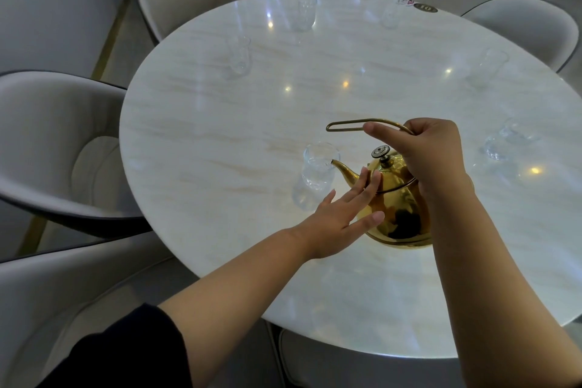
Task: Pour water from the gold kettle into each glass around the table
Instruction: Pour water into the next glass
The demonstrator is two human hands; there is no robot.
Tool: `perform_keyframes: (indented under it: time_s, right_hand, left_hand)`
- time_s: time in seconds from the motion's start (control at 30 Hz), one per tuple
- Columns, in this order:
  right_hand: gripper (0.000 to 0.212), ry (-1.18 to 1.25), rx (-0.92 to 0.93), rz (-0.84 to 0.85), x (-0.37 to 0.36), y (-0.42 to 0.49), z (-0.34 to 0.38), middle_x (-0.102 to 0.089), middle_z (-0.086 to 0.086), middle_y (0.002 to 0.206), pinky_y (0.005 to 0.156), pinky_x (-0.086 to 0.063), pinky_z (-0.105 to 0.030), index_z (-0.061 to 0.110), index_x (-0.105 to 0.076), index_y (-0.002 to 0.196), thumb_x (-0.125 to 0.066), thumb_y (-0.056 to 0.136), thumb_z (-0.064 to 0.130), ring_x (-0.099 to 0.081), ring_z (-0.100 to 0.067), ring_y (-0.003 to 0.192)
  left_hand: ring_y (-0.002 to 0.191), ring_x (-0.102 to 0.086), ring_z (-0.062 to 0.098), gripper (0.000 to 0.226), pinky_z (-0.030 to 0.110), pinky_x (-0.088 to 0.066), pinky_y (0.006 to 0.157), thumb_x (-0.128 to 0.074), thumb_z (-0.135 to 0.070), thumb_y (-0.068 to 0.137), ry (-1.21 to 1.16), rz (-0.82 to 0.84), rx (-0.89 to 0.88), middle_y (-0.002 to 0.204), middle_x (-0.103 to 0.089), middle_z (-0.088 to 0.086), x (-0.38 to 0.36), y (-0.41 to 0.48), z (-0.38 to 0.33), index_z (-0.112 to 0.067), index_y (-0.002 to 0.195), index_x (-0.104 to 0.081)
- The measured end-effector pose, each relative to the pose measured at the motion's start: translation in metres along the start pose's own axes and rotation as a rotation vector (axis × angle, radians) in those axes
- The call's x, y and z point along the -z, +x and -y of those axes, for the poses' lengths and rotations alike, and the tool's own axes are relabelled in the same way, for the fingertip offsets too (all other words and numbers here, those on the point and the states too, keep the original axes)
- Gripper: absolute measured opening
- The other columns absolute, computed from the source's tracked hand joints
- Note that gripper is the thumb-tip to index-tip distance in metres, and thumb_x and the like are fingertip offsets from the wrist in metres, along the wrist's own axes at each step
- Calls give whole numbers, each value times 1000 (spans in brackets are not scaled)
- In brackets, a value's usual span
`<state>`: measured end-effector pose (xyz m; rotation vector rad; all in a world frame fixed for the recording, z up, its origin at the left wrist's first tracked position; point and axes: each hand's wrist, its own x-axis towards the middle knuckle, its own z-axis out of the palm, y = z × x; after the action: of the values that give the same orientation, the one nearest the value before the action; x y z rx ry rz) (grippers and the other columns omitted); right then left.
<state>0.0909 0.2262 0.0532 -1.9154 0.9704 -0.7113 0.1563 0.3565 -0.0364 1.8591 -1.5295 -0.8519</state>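
Gold kettle (pixel 397 208) at 5 o'clock on round marble counter (pixel 220 123), tilted, spout tip at rim of nearest glass (pixel 319 167). Right hand (pixel 431 154) grip curled round thin wire handle (pixel 356 123). Left hand (pixel 338 220) grip spread flat, fingertips against kettle side by spout (no clamp). Other glasses ring counter: 10 o'clock (pixel 240 55), 12 o'clock (pixel 306 13), 3 o'clock (pixel 499 146). Pale chair (pixel 63 148) at 9 o'clock.

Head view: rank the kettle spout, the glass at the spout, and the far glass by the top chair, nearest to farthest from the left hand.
1. Kettle spout, beside the left hand's fingertips.
2. Glass at the spout, just left of it.
3. Far glass, across the table.
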Motion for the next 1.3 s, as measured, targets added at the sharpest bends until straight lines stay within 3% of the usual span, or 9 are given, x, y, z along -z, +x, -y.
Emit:
perform_keyframes:
  time_s: [0.3,0.5,0.73,0.9,1.03,1.17,1.3]
  right_hand:
    - [60,1,8,-7,1,3,0,-28,10,30,43,-28,-22,14,-36,49,-82,63,50,-26,-5,30]
    - [59,-7,21,-3,-1,2,0,-30,1,44,46,-29,-24,13,-37,49,-81,64,49,-27,-4,29]
    - [58,-29,20,-10,0,3,1,-31,2,44,43,-29,-21,12,-39,50,-80,64,50,-29,-4,28]
    - [58,-36,37,-5,1,3,0,-31,0,45,35,-26,-11,9,-42,54,-80,63,51,-28,-4,29]
    - [58,-37,43,-8,1,4,0,-31,0,45,39,-28,-16,10,-41,53,-80,64,50,-29,-4,29]
    - [57,-22,43,-5,1,3,-1,-32,0,45,36,-27,-12,8,-43,54,-80,64,49,-29,-4,29]
    - [59,48,21,-23,2,2,-3,-26,1,45,43,-27,-22,7,-43,55,-83,61,50,-24,-9,38]
  left_hand:
    - [145,2,8,58,38,10,115,-23,-45,100,-2,2,-4,155,20,-13,2,1,-2,-41,143,16]
    - [145,2,8,59,38,10,115,-24,-44,100,-10,1,-8,155,20,-12,2,1,-2,-38,144,15]
    - [145,1,8,59,37,10,115,-24,-44,100,-6,4,-6,155,20,-13,1,2,-2,-39,144,15]
    - [145,2,9,59,38,10,115,-23,-44,100,-6,1,-7,155,20,-13,1,3,-2,-38,144,15]
    - [145,1,8,59,37,10,115,-24,-44,100,1,-1,-9,155,20,-13,1,4,-1,-38,144,15]
    - [145,0,9,59,38,9,115,-23,-44,100,5,0,-11,155,20,-13,1,4,0,-39,144,16]
    - [145,-2,8,59,40,9,116,-24,-45,100,6,-1,-20,156,19,-13,1,4,1,-38,145,14]
